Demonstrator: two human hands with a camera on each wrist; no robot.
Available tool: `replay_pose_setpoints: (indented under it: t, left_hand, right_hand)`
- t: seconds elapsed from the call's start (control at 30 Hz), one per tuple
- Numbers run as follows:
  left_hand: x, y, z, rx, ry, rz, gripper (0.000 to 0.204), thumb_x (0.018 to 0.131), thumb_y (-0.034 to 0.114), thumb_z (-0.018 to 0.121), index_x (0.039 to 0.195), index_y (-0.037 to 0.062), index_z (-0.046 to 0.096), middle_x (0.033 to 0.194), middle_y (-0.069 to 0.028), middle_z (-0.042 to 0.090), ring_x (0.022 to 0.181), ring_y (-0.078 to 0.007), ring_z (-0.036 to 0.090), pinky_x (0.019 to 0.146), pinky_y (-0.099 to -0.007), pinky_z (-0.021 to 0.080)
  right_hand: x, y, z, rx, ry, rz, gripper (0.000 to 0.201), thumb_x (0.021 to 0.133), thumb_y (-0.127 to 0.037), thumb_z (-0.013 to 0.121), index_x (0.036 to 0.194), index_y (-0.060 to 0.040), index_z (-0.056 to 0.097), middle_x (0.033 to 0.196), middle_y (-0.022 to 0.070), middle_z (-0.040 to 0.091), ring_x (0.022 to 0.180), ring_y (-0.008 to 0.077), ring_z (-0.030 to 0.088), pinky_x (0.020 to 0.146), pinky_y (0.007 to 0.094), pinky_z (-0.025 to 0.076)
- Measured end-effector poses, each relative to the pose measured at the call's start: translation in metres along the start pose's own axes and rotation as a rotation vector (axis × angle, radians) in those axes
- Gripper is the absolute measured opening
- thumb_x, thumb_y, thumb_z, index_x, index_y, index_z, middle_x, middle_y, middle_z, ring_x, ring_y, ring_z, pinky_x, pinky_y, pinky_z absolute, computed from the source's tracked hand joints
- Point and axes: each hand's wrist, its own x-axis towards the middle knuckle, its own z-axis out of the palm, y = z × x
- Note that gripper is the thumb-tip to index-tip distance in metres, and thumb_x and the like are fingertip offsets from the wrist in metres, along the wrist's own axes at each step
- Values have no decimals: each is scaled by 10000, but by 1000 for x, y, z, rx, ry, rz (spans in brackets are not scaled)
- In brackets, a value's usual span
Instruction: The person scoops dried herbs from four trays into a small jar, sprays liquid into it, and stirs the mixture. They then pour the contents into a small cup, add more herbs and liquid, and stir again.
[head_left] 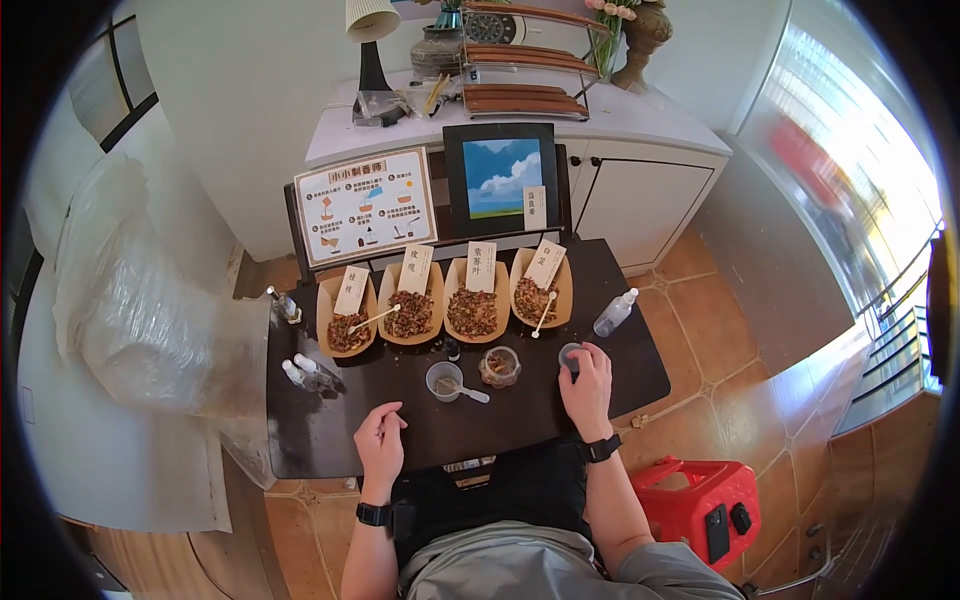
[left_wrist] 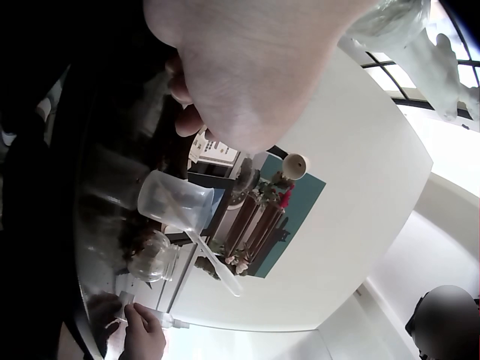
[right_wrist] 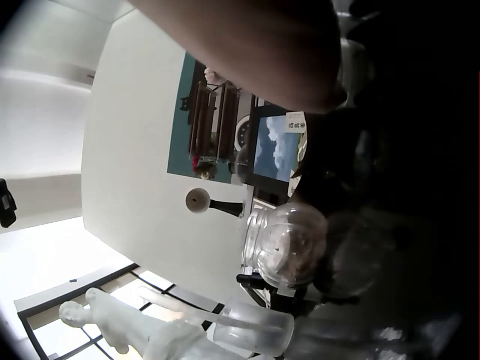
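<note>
My right hand [head_left: 587,385] is at the right side of the dark table, thumb and fingers at a small clear round lid or cup [head_left: 570,356], which they partly hide. The left wrist view shows its fingertips pinching this clear piece [left_wrist: 126,298]. My left hand [head_left: 380,445] rests at the table's front edge, fingers loosely curled around nothing. Between the hands stand a clear plastic cup [head_left: 440,376] with a white plastic dropper [head_left: 474,395] leaning out of it, and a glass jar [head_left: 500,367] with dried bits inside. A small dark bottle [head_left: 452,349] stands behind them.
Several paper trays [head_left: 408,325] of dried petals with label cards line the back, two with small spoons. A spray bottle [head_left: 616,313] stands at right; small bottles [head_left: 305,372] are at left. Behind are an instruction board [head_left: 365,205] and a framed picture [head_left: 500,180]. A red stool [head_left: 700,505] is at right.
</note>
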Motion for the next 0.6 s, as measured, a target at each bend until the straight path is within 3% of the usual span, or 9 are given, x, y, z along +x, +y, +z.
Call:
replay_pose_setpoints:
  t: [0.2, 0.3, 0.37, 0.6]
  left_hand:
    - [0, 2, 1, -12, -1, 0, 195, 1053, 42, 573, 1142, -14, 737, 827, -36, 689, 759, -79, 623, 678, -226, 471]
    - [0, -1, 1, 6, -3, -1, 196, 1052, 40, 572, 1142, -15, 737, 827, -37, 688, 760, -81, 626, 680, -228, 473]
    - [3, -8, 3, 3, 18, 74, 194, 1049, 48, 577, 1135, -9, 742, 824, -13, 692, 719, -39, 570, 635, -202, 419]
    - [1, -3, 2, -21, 18, 40, 197, 1047, 41, 574, 1136, -13, 740, 830, -19, 690, 743, -53, 588, 657, -207, 432]
  right_hand:
    - [7, -22, -6, 1, 24, 4, 306, 786, -69, 796, 1059, -49, 661, 1234, 157, 638, 1162, 387, 601, 1000, 484, 496]
    - [15, -60, -18, 254, 64, -81, 326, 767, -37, 808, 1059, -43, 664, 1195, 155, 650, 1124, 382, 619, 953, 463, 531]
    - [17, -85, -19, 374, 7, -185, 340, 770, -39, 809, 1079, -42, 668, 1194, 153, 645, 1121, 369, 625, 951, 454, 535]
    - [15, -94, 4, 376, -106, -248, 343, 765, -39, 801, 1081, -50, 667, 1234, 151, 622, 1136, 373, 623, 960, 454, 530]
